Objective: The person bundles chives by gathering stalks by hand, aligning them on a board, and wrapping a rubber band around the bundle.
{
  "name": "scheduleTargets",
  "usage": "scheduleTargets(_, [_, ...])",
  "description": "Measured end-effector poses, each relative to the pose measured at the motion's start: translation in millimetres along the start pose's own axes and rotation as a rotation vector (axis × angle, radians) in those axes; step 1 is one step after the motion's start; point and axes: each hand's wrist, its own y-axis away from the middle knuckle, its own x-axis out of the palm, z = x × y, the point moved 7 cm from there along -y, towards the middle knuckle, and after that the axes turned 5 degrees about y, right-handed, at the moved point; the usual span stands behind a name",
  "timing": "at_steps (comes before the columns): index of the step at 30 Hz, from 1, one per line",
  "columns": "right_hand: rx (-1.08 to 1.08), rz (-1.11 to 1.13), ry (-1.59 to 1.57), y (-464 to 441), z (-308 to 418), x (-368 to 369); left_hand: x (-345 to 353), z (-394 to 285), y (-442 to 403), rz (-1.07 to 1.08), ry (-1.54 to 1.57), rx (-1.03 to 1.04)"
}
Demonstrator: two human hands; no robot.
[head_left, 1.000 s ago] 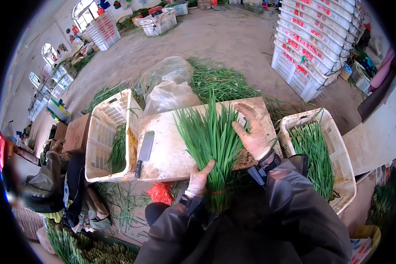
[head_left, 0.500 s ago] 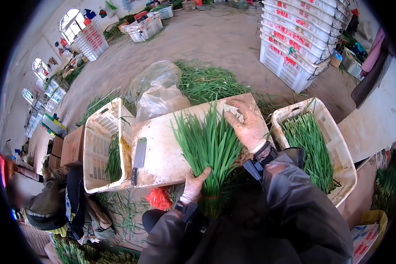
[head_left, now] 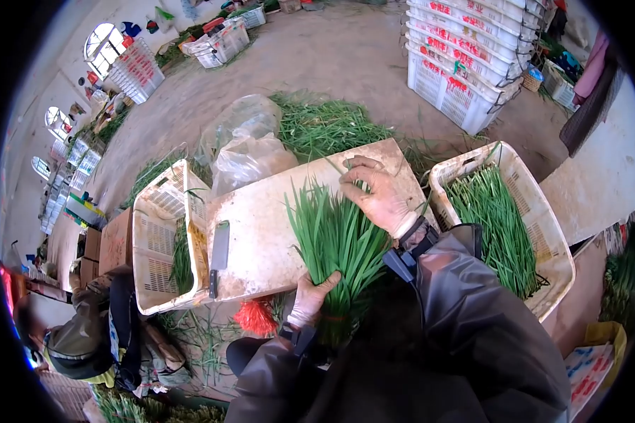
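Observation:
My left hand point(head_left: 309, 299) is wrapped round the lower part of a bunch of garlic chives point(head_left: 339, 240), whose green blades fan out over the near edge of a pale board point(head_left: 261, 211). A red band partly shows low on the bunch. Beside the leaf tips, my right hand point(head_left: 377, 194) has its thumb and fingers curled together, and a thin green blade point(head_left: 334, 166) sticks out at the fingertips. Both hands wear pale, stained gloves. A cleaver point(head_left: 220, 250) lies on the board's left side, its dark handle over the near edge.
On the right stands a white crate point(head_left: 554, 264) of chives; another crate point(head_left: 152, 271) is on the left. A plastic bag point(head_left: 250, 166) and loose greens point(head_left: 331, 127) lie beyond the board. Red strands point(head_left: 255, 317) hang below it. Another person point(head_left: 85, 338) sits at left.
My right hand has shifted slightly left along the leaf tips, and its fingers have drawn closer together. My left hand keeps its hold on the bunch. The view has tilted a little.

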Motion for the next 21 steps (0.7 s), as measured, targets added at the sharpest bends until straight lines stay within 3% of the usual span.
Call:
scheduleTargets(4, [0.061,-0.069,-0.188,-2,-16,-13,-7,4,-3,-0.011,0.085,0.046])
scheduleTargets(9, [0.088,-0.151,-0.069,3,-17,-37,-20,5,-5,-0.073,0.164,0.041])
scheduleTargets(13, [0.232,0.104,-0.080,11,-24,-23,-22,0,-5,-0.095,0.185,0.058])
scheduleTargets(17, [-0.013,0.340,0.061,17,5,-5,-21,3,-6,-0.133,0.172,0.043])
scheduleTargets(21, [0.217,0.280,0.160,18,-9,-8,-25,5,-8,-0.168,0.131,0.042])
